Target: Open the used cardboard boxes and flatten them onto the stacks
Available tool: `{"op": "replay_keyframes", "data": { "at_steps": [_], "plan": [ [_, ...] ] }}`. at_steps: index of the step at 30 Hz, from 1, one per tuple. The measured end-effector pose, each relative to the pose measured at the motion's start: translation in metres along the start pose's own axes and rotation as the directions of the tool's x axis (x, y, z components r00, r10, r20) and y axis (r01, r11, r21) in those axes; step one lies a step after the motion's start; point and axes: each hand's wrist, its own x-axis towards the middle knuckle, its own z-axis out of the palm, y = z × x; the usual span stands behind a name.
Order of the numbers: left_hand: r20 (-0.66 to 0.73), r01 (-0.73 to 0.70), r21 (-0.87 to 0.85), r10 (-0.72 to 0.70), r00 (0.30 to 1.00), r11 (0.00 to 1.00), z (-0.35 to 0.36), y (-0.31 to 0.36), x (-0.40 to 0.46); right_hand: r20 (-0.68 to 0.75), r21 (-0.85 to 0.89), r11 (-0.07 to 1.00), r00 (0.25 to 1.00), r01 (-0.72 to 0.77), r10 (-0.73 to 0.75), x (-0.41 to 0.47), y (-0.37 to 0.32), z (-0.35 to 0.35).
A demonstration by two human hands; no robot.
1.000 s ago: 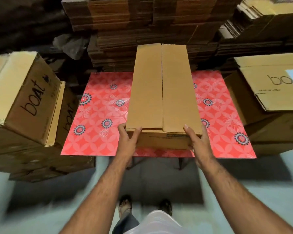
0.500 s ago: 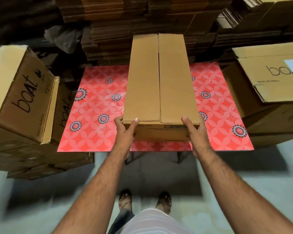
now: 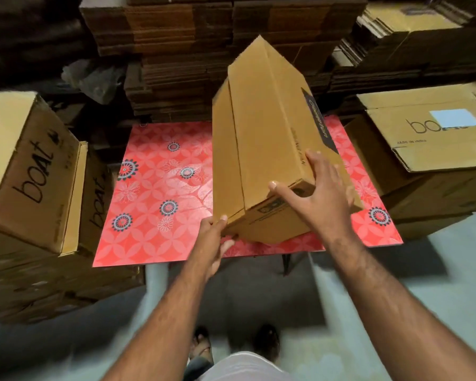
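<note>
A long closed brown cardboard box (image 3: 261, 127) is tilted onto its left lower edge above a red flower-patterned table (image 3: 154, 193). My left hand (image 3: 213, 237) grips the box's near lower left corner, thumb on top, fingers under it. My right hand (image 3: 318, 193) lies spread over the near right corner, thumb on the end face and fingers on the side panel with dark print. Tall stacks of flattened cardboard (image 3: 193, 50) rise behind the table.
Brown "boat" boxes (image 3: 30, 171) are piled at the left and another "boat" box (image 3: 434, 133) with a blue label lies on boxes at the right. More flattened sheets (image 3: 412, 31) fill the back right. My feet (image 3: 231, 345) stand on the pale floor.
The box lay flat on the table with both hands at its near end. Now it is rolled up onto its left edge, my right hand has shifted onto the raised side and my left hand lower.
</note>
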Motion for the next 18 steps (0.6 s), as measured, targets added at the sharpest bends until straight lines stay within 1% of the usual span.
{"op": "replay_keyframes", "data": {
  "at_steps": [1,3,5,6,8,9,12,13,15,16,17,18],
  "plan": [
    [0.000,0.030,0.028,-0.030,1.000,0.999,-0.004,-0.007,-0.001,0.027,-0.150,0.988,0.999,0.042,-0.038,-0.008,-0.016,0.005],
    [0.011,0.046,0.110,-0.047,0.999,0.993,-0.013,-0.019,-0.001,0.048,-0.364,0.925,0.994,0.108,-0.097,-0.026,-0.037,0.028],
    [0.059,0.004,0.210,-0.017,0.998,0.978,-0.022,-0.022,-0.005,0.055,-0.477,0.865,0.988,0.155,-0.147,-0.039,-0.048,0.059],
    [0.095,-0.028,0.238,0.006,0.995,0.971,-0.025,-0.021,-0.006,0.083,-0.524,0.833,0.984,0.176,-0.155,-0.043,-0.052,0.074],
    [0.178,-0.124,0.276,0.076,0.981,0.953,-0.033,-0.018,-0.004,0.138,-0.602,0.771,0.979,0.205,-0.153,-0.046,-0.061,0.097],
    [0.211,-0.176,0.298,0.115,0.971,0.938,-0.036,-0.017,-0.004,0.135,-0.622,0.757,0.980,0.199,-0.146,-0.047,-0.065,0.105],
    [0.262,-0.288,0.364,0.199,0.944,0.886,-0.040,-0.008,-0.006,0.136,-0.622,0.766,0.986,0.160,-0.095,-0.044,-0.077,0.111],
    [0.276,-0.317,0.398,0.217,0.936,0.861,-0.040,-0.005,-0.005,0.169,-0.624,0.765,0.984,0.157,-0.063,-0.042,-0.081,0.109],
    [0.279,-0.356,0.460,0.249,0.928,0.813,-0.037,0.000,-0.001,0.225,-0.593,0.784,0.973,0.181,-0.055,-0.038,-0.085,0.099],
    [0.257,-0.359,0.472,0.264,0.930,0.805,-0.035,0.003,0.001,0.214,-0.516,0.839,0.974,0.173,-0.070,-0.036,-0.085,0.089],
    [0.224,-0.349,0.495,0.272,0.936,0.796,-0.033,0.006,0.003,0.164,-0.379,0.916,0.984,0.130,-0.072,-0.036,-0.083,0.076],
    [0.197,-0.340,0.518,0.277,0.940,0.785,-0.033,0.007,0.007,0.073,-0.214,0.975,0.996,0.061,-0.046,-0.037,-0.076,0.063]
  ]
}}
